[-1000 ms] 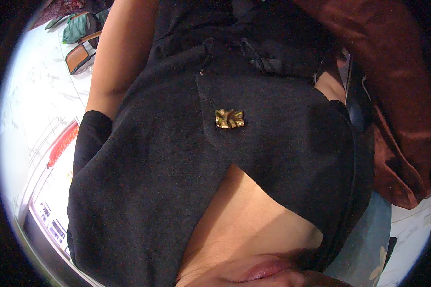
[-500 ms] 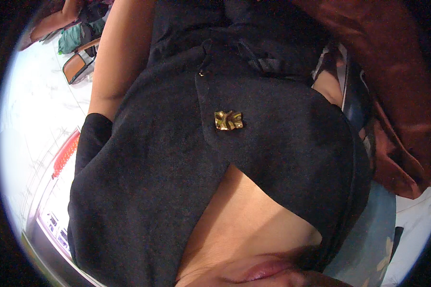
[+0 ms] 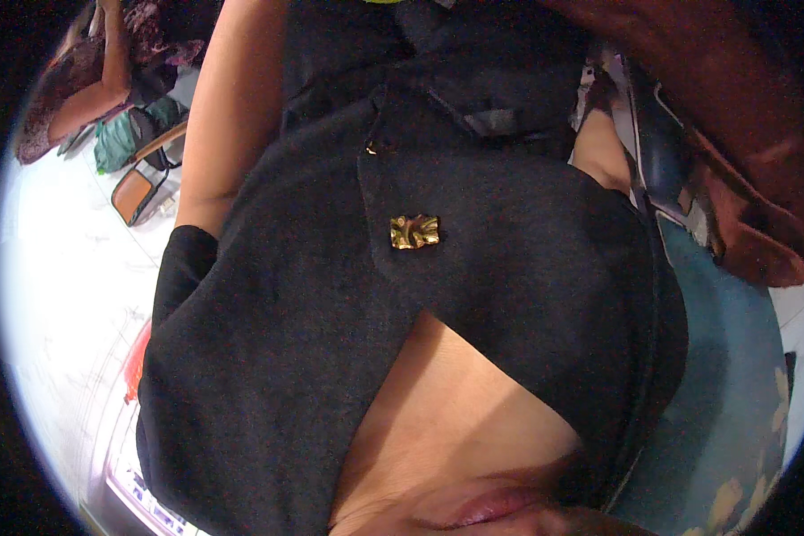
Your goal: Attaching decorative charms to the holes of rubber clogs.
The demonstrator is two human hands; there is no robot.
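Neither of my hands shows in this frame. My left arm is bare below a short black sleeve and runs up past the top edge at the left, its hand out of the picture. A short part of my right arm shows at the right, beside dark cloth and a blue-grey surface; its hand is hidden or out of view. My black top fills the middle, with a crumpled gold-coloured clasp on its front. A sliver of something yellow-green peeks in at the top edge.
Another person's bent arm is at the upper left. Near it are green cloth and a black-framed brown panel above the white floor. Brown cloth hangs at the right, beside a blue-grey surface with pale floral shapes.
The view has shifted a little: the brown panel and green cloth sit lower, the brown cloth higher. More of the other person's arm shows, and the yellow-green sliver has appeared.
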